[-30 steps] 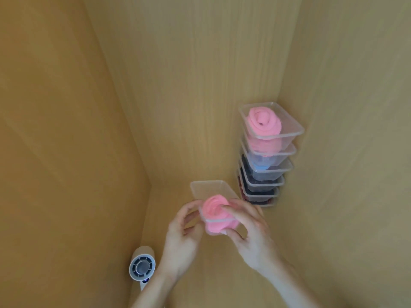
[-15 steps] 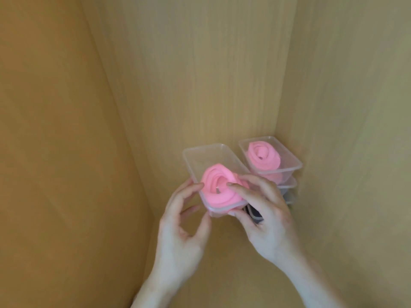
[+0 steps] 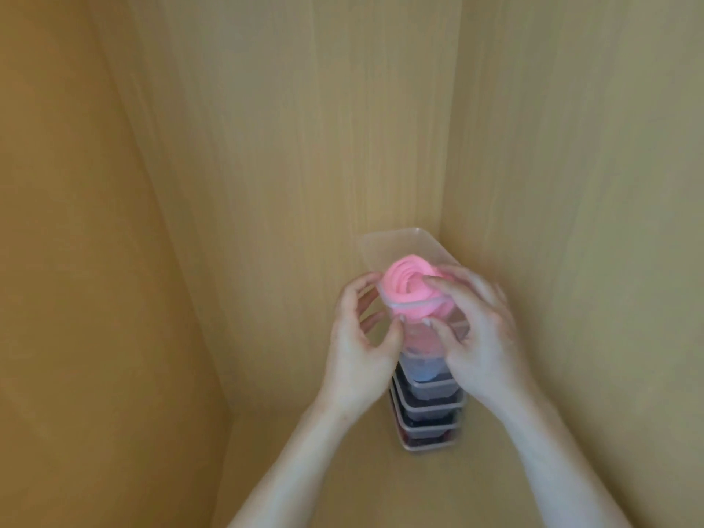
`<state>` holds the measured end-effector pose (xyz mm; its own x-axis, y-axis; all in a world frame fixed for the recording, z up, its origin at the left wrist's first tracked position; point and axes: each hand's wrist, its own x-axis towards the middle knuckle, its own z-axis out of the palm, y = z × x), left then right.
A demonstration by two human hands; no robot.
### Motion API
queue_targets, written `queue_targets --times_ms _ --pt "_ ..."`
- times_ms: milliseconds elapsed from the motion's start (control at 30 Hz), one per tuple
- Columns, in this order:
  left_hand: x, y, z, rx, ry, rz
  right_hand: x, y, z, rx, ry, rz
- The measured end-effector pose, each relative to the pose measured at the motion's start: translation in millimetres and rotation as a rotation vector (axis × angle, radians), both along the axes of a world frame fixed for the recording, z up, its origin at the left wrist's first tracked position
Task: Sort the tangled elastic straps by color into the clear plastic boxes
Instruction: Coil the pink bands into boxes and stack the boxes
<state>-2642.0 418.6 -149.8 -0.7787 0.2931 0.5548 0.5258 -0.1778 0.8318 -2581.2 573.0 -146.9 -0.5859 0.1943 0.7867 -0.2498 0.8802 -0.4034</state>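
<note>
- Our left hand [image 3: 358, 337] and right hand [image 3: 484, 337] both grip the clear box [image 3: 400, 242] with the rolled pink strap [image 3: 409, 285], right atop the stack of boxes [image 3: 426, 413].
- Can't tell if it's seated yet.
- Stacking step, we reckon; next: line it up square, release gently.

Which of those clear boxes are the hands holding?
The top box, holding the coiled pink strap; left hand and right hand grip it. The other boxes are stacked beneath.
</note>
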Motion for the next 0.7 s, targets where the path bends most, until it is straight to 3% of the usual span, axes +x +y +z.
queue_targets --times_ms 400,600,700 --pt "-38 36 -22 -0.182 0.088 0.097 -21 25 -5 -0.024 -0.205 -0.124" --pt "-37 45 -27 -0.209 -0.106 -0.185 -24 25 1 -0.030 -0.290 -0.178" --pt "-45 50 -33 -0.250 -0.068 -0.240 -23 30 2 -0.035 -0.349 -0.168"
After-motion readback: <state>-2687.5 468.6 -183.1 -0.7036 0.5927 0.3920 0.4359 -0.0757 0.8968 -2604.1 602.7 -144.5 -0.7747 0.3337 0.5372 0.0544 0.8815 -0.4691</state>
